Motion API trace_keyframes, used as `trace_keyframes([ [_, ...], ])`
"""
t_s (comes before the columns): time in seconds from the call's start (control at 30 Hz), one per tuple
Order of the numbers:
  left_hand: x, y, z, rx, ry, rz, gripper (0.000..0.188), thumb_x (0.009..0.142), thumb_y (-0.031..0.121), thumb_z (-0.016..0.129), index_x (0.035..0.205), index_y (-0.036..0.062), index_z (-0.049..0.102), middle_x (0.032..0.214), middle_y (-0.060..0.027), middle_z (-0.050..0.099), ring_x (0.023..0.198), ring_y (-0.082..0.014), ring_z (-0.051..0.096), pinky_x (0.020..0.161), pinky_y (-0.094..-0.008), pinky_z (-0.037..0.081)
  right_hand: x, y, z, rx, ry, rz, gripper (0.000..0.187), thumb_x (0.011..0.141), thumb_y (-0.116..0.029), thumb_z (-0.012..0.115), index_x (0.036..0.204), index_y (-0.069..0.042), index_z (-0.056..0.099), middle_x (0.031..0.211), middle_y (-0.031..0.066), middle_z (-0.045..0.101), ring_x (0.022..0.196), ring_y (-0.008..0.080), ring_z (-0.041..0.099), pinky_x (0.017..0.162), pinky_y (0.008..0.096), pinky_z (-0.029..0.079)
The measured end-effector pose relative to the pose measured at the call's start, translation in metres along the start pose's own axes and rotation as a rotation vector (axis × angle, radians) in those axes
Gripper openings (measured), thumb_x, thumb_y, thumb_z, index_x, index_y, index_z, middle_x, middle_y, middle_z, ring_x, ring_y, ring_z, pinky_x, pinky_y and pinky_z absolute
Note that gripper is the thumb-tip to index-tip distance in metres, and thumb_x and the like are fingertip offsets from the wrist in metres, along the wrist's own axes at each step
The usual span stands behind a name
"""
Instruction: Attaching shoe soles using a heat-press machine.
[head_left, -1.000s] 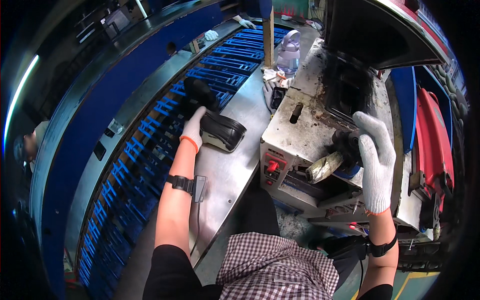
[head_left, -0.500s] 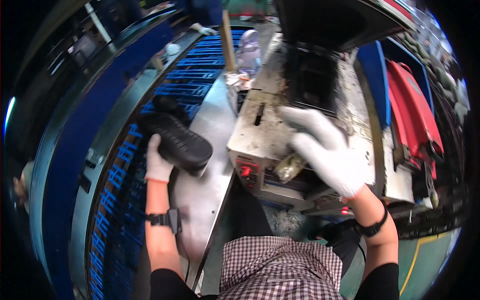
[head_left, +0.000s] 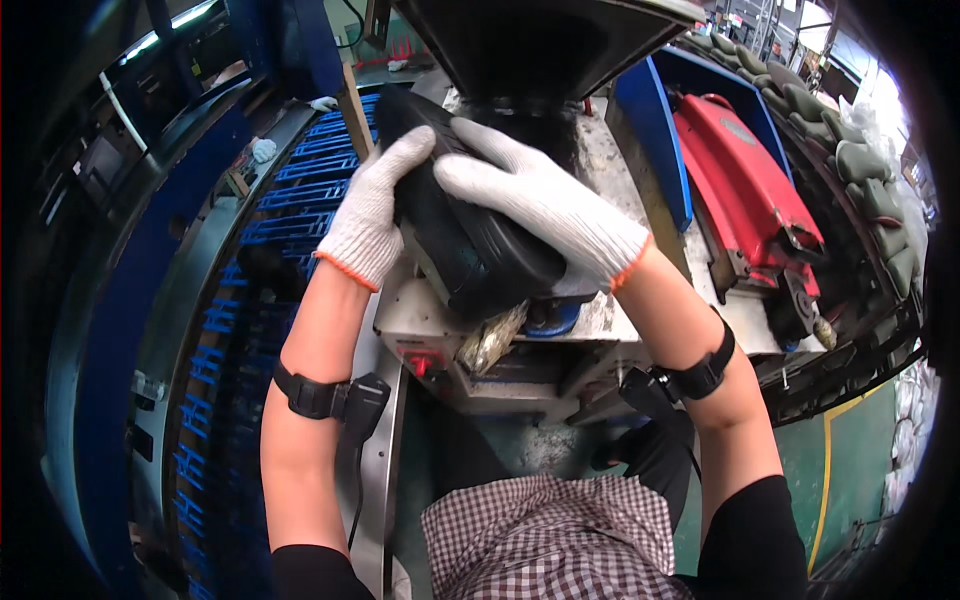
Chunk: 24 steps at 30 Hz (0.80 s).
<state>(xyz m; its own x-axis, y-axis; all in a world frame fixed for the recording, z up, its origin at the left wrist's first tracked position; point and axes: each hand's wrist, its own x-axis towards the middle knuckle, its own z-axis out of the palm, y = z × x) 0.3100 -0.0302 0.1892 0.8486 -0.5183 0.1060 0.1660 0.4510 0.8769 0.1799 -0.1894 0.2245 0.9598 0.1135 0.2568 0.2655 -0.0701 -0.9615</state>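
Shoe [head_left: 490,240]: black, smooth, with a dull sheen along its side; a curved ridge follows the near edge; the lower end is broad and rounded, the upper end narrower and partly in shadow; toe and heel cannot be told apart with certainty.

Position: between the two hands, over the front of the stained white machine [head_left: 412,312], below its raised black lid [head_left: 540,50]; contact with the machine top cannot be told.

Orientation: long axis oblique, running from upper left to lower right of the view; broad end toward the lower right, near the yellowish wrapped roll [head_left: 490,342].

Left hand [head_left: 375,205]: white knit glove, orange cuff; clamped on the shoe's left side, thumb up along it, fingers hidden behind; forearm rises nearly straight.

Right hand [head_left: 545,195]: same glove; digits laid across the shoe, slightly apart, pointing upper left; firmness of grip cannot be told; forearm slants in from lower right.
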Motion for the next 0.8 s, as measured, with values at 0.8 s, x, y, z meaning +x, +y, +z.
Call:
trace_keyframes([
  [0.8,0.077,0.121,0.121,1.297,0.024,1.225,0.059,0.099,0.037,0.064,0.150,0.0081,0.055,0.145,-0.0225,0.059,0.133,-0.0364,0.059,0.115,-0.0412,0.044,0.087,0.106,-0.103,-1.179,0.435,0.470,0.082,0.091,-0.072,0.059,0.145,-0.010,0.062,0.152,0.0317,0.044,0.124,0.0476,0.064,0.104,0.0527,0.054],
])
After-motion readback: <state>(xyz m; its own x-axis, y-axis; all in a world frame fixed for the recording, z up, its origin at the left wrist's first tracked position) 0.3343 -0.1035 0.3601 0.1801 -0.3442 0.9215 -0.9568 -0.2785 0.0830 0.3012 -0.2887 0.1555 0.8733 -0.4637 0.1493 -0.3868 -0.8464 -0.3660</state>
